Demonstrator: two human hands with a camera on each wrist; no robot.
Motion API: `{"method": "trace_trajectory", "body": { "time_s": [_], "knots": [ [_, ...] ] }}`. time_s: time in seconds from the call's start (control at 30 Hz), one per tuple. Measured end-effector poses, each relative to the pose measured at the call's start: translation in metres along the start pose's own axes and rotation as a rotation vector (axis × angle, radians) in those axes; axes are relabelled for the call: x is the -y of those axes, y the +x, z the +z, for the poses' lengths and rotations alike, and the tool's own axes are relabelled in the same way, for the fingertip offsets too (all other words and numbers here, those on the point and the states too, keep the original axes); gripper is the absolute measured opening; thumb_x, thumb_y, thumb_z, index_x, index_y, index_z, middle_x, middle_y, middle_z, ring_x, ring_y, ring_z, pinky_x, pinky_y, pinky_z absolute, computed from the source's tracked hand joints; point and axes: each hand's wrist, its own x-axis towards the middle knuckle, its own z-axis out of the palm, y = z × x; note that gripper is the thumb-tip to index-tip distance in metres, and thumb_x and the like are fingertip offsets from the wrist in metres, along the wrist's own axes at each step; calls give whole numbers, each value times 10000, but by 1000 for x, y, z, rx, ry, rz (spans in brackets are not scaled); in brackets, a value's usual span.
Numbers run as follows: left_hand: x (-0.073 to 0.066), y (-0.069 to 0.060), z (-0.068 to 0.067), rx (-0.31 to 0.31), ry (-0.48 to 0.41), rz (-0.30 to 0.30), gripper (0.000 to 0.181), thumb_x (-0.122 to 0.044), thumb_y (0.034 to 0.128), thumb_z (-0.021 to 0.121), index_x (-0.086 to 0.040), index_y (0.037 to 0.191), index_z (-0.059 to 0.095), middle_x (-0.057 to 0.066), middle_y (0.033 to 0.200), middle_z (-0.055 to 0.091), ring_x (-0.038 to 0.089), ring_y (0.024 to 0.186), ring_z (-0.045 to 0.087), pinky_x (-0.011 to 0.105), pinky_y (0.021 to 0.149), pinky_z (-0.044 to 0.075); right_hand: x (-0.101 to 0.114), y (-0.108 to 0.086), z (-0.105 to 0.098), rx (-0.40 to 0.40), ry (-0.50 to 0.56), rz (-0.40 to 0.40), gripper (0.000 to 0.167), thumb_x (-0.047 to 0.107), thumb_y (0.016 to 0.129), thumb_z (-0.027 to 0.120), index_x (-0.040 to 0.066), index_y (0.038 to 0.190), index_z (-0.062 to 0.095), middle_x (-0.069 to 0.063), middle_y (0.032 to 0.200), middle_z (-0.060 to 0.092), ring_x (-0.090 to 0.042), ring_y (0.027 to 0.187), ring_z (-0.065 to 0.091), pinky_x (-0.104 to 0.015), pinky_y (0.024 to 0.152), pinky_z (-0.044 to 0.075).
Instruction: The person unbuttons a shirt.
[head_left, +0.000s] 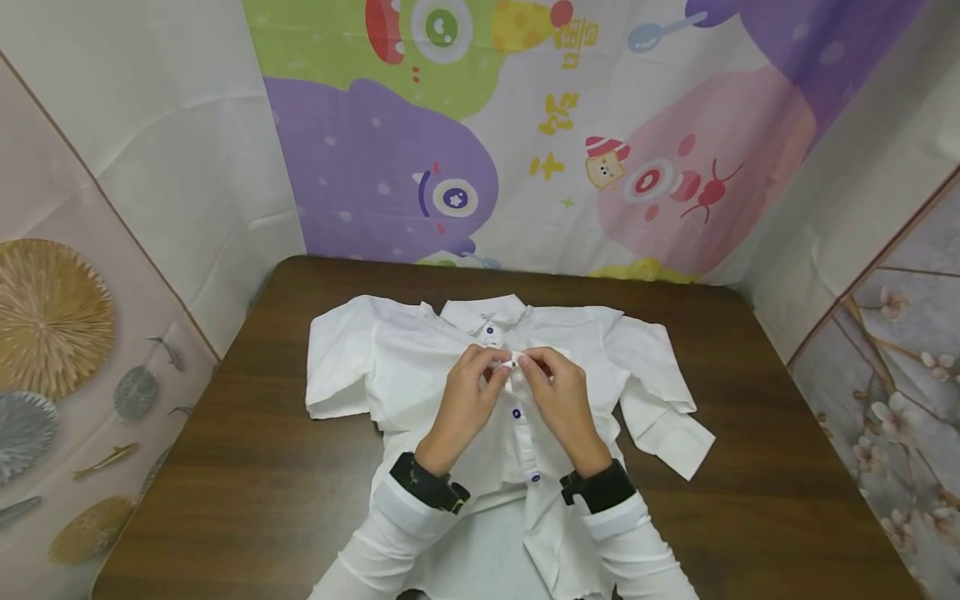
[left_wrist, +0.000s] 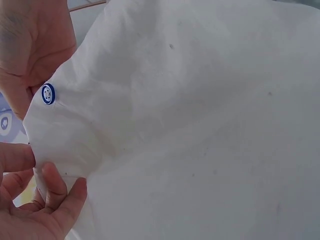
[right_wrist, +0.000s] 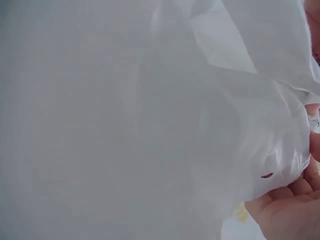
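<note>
The fingers of your left hand (head_left: 463, 403) and right hand (head_left: 559, 402) pinch the front strip (head_left: 525, 443) of the white, collared cloth shirt (head_left: 420, 367), lower middle of the frame; ideally, hold both 2 grips close, cloth flat.

Shirt (head_left: 420, 392) partly covered by left hand (head_left: 467, 400) and right hand (head_left: 561, 402).
In the head view, fingertips (head_left: 493, 358) hide most of the shirt's pinched fold, and the dark spot (head_left: 513, 363) there is too small to identify; forearms (head_left: 378, 537) cover some of the lower front. The bottom edge cuts off forearms and table (head_left: 277, 500), the top edge the backdrop (head_left: 382, 167). In the left wrist view, the left edge crops both hands; specks (left_wrist: 171, 46) are too tiny to tell. In the right wrist view, the shirt blurs and a dark slit (right_wrist: 267, 175) is unclear.
</note>
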Motion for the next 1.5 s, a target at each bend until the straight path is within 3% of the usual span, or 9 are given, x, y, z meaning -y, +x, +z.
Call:
{"method": "trace_trajectory", "body": {
  "time_s": [0.2, 0.63, 1.03, 1.37, 1.5],
  "knots": [
    [2, -1, 0, 3, -25, -1, 130, -84, 882, 600, -31, 984, 659, 88, 840, 555, 166, 725, 532, 222, 609, 415, -1, -1, 0, 17, 36, 25, 157, 118, 889, 604, -23, 921, 663, -146, 849, 682, -225, 769, 611, -318, 697, 488],
    [6, -5, -2, 6, -58, 10, 139, -100, 895, 589, -22, 989, 655, 101, 872, 572, 179, 739, 541, 232, 626, 428, 0, -2, 0, 86, 117, 170, 193, 154, 912, 576, -21, 944, 650, -153, 852, 657, -196, 758, 559, -226, 670, 436],
    [13, -10, -4, -23, -69, -10, 104, -82, 869, 608, -36, 956, 644, 90, 857, 565, 180, 756, 549, 301, 693, 466, -7, -3, -5, 78, 91, 160, 210, 174, 910, 583, -19, 941, 660, -156, 882, 674, -226, 802, 595, -283, 719, 466],
    [14, -14, -7, 3, -78, -29, 99, -50, 847, 611, -19, 936, 646, 94, 861, 573, 188, 767, 555, 357, 740, 489, -13, -6, -12, 87, 77, 173, 210, 201, 904, 591, 4, 936, 654, -136, 911, 679, -219, 846, 607, -310, 757, 473],
    [16, -22, -11, 38, -58, -64, 100, -38, 825, 610, -38, 916, 651, 73, 855, 572, 178, 770, 556, 305, 702, 476, -21, -13, -18, 108, 53, 159, 217, 256, 880, 621, 40, 890, 642, -83, 811, 657, -154, 740, 577, -275, 670, 455]
  ]
}}
